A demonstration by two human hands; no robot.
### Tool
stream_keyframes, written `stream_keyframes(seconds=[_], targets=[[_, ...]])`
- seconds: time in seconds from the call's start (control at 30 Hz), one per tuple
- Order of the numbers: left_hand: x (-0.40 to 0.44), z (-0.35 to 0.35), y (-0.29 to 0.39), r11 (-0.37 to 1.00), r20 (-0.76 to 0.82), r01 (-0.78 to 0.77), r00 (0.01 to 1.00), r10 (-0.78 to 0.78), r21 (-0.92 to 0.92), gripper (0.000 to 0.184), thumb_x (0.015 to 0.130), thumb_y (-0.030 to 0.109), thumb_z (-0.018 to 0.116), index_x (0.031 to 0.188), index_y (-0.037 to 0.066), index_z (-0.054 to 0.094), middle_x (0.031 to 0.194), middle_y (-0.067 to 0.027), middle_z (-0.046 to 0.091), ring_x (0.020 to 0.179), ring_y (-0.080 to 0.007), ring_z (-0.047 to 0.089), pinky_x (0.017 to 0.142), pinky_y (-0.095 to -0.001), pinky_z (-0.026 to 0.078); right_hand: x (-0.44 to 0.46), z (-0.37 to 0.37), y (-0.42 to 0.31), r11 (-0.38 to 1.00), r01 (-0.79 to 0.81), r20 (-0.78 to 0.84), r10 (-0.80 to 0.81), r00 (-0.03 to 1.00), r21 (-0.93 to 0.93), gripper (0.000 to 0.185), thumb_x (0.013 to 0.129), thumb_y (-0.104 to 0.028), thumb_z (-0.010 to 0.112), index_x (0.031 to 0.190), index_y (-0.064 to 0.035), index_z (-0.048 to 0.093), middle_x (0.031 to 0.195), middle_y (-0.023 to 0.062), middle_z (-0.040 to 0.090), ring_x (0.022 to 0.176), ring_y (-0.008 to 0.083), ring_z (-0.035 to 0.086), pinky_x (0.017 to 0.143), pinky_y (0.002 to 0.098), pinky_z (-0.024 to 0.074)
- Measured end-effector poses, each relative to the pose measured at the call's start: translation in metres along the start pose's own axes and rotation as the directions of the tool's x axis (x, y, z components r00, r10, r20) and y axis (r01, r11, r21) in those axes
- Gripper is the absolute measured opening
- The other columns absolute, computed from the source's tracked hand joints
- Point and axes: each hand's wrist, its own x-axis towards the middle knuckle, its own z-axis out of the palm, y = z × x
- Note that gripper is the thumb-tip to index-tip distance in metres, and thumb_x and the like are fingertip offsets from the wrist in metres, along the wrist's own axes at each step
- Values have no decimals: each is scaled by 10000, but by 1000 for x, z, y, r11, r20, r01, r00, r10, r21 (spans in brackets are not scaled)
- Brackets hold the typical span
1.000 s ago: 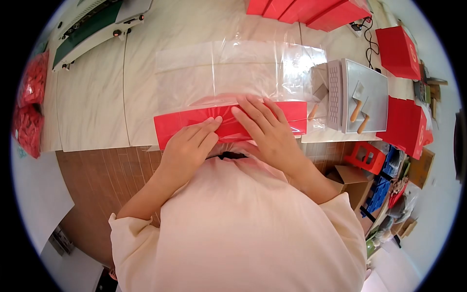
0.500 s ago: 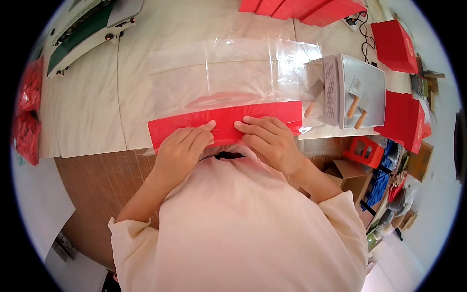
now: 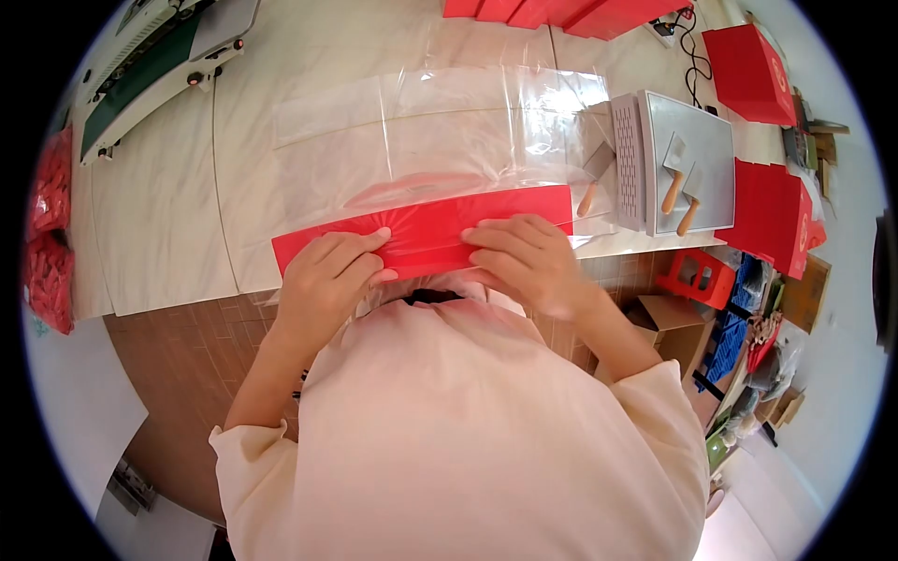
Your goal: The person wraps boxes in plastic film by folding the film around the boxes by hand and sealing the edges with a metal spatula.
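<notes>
A long red box [image 3: 421, 224] lies at the near edge of the table, with its left end tilted towards me. Clear plastic film [image 3: 449, 122] spreads out behind it and appears to cover its top, where wrinkles show. My left hand [image 3: 327, 271] grips the box left of its middle, fingertips on top and thumb at the near edge. To the right, my right hand [image 3: 528, 266] holds the same near side, fingers bent over the top and its thumb low at the front. The film's near edge, close to my shirt, is partly hidden by my hands.
A heat-plate machine [image 3: 687, 164] with scraper tools [image 3: 675, 192] stands right of the film. Red boxes [image 3: 772, 215] sit at the right and back. A green-bed machine [image 3: 154, 70] is at the far left, near red packets [image 3: 49, 271]. A black cable [image 3: 694, 65] lies behind.
My hands have moved slightly apart along the box, and my right fingers have drawn back towards the right. The whole view has shifted a little.
</notes>
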Motion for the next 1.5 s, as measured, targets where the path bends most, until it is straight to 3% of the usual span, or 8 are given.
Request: stream_keyframes(seconds=[0.27,0.33,0.4,0.5,0.7,0.87,1.1,1.5], targets=[[-2,-1,3,999,-9,13,1000,-13,47,231,712,200,762,710,45,591,1053,-55,693,671,-205,575,576,-298,466,-66,-79,27,905,-95,182,185,966,-414,312,731,-173,772,987,-48,643,1004,72,668,908,262,642,735,353,505],[-2,0,2,999,-5,12,1000,-12,50,230,712,199,762,709,46,591,1050,-57,694,666,-203,574,570,-295,462,-74,-83,25,906,-106,170,189,967,-409,313,727,-176,782,978,-51,644,951,64,665,859,262,631,727,353,486],[-1,0,2,998,-11,-4,1000,5,62,227,712,193,763,708,46,590,1038,-60,696,649,-202,562,560,-293,455,-78,-88,19,870,-370,54,408,911,-326,333,719,-229,789,970,-59,650,888,59,649,821,263,613,711,357,462],[-1,2,0,998,-28,-22,999,23,60,224,709,190,765,705,46,593,1024,-63,699,640,-204,557,554,-292,453,-70,-85,22,853,-466,-116,451,885,-234,437,704,-293,792,1049,-70,644,928,73,628,863,267,588,745,371,434],[1,0,3,999,-29,-5,1000,7,47,216,706,190,764,702,47,602,1018,-59,701,643,-200,565,557,-290,458,-2,-34,-15,928,-247,65,275,959,-278,596,719,-331,767,1224,-78,577,1101,104,582,1052,284,547,905,441,405],[1,-1,2,999,-37,-3,999,4,46,219,710,197,764,713,50,602,1025,-48,698,638,-193,560,557,-291,462,-6,16,-16,990,-81,78,91,993,-118,273,758,-204,728,964,-62,618,1067,84,594,1022,266,571,904,437,424],[-3,3,0,998,-51,58,997,-57,10,222,695,180,787,731,52,609,915,-24,661,692,-195,595,570,-292,474,3,16,-6,980,-191,-48,189,981,-46,220,719,-96,754,846,-76,575,956,64,584,887,264,550,794,393,406],[4,1,-2,964,-3,217,976,-220,-153,241,674,102,809,669,48,575,851,-37,621,726,-194,589,603,-295,472,11,18,-2,955,-298,-13,298,955,-1,201,763,-93,730,856,-71,554,957,69,542,902,268,506,750,396,376]])
